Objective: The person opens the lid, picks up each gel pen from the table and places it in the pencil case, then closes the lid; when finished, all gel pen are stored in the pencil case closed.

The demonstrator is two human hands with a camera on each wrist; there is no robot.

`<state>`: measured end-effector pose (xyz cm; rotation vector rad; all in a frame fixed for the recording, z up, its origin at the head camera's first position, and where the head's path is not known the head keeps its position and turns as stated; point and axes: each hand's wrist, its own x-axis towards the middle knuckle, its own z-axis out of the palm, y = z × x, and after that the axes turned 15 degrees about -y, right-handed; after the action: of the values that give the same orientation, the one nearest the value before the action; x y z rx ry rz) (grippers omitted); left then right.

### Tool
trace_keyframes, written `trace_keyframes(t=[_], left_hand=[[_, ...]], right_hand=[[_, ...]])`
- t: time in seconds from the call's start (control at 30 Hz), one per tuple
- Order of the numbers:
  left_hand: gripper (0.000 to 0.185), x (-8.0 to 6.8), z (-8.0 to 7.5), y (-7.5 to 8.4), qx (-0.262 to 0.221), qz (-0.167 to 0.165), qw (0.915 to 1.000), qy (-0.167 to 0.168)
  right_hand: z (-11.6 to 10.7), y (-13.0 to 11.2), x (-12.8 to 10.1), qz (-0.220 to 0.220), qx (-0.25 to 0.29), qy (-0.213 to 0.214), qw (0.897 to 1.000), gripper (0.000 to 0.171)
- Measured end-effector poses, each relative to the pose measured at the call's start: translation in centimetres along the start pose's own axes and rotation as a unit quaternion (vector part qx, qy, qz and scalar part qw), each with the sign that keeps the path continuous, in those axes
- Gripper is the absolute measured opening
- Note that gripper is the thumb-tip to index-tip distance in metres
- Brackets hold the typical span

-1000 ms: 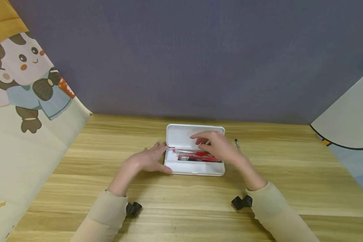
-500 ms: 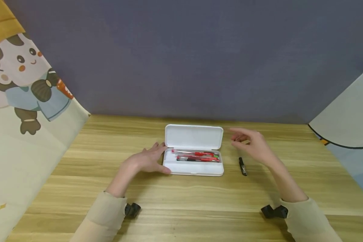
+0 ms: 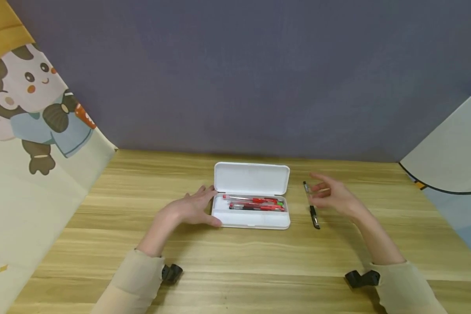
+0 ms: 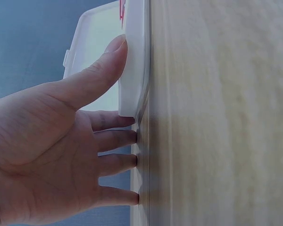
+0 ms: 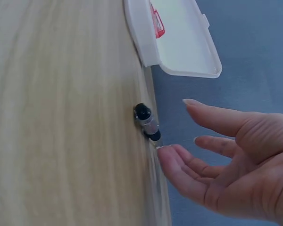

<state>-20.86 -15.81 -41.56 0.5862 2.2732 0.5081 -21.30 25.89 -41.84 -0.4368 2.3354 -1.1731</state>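
Note:
A white pencil case (image 3: 235, 220) lies with its lid raised at the table's middle. Inside it are several red and black pens (image 3: 259, 207). At the case's left end my left hand (image 3: 184, 209) rests, fingers spread. In the left wrist view its thumb touches the front wall while the straight fingertips reach down to the table by the back corner. To the case's right lies a clear pen with a black cap (image 3: 314, 214). Just right of that pen hovers my right hand (image 3: 335, 198), fingers loosely bent and apart from the thumb, with nothing between them.
The wooden table (image 3: 235, 270) meets a dark grey-blue panel (image 3: 251, 78) behind the case. Cartoon-printed panels (image 3: 39, 100) stand at the left and right. A black wrist camera (image 3: 172, 273) sits at each cuff.
My right hand has moved from above the case to the right, then slightly lower beside the black-capped pen. My left hand stays at the case's left end.

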Motion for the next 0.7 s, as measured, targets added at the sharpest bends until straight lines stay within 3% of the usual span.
trace_keyframes(t=[0.23, 0.5, 0.7], left_hand=[[0.103, 0.0, -0.1, 0.0, 0.0, 0.0, 1.0, -0.001], [0.102, 0.0, 0.0, 0.1, 0.003, 0.002, 1.0, -0.001], [0.103, 0.0, 0.0, 0.1, 0.002, 0.001, 1.0, 0.0]], right_hand=[[0.0, 0.6, 0.5, 0.032, -0.027, -0.021, 0.999, 0.094], [0.7, 0.3, 0.8, 0.077, -0.081, -0.012, 0.994, 0.1], [1.0, 0.1, 0.9, 0.085, -0.085, -0.003, 0.993, 0.096]])
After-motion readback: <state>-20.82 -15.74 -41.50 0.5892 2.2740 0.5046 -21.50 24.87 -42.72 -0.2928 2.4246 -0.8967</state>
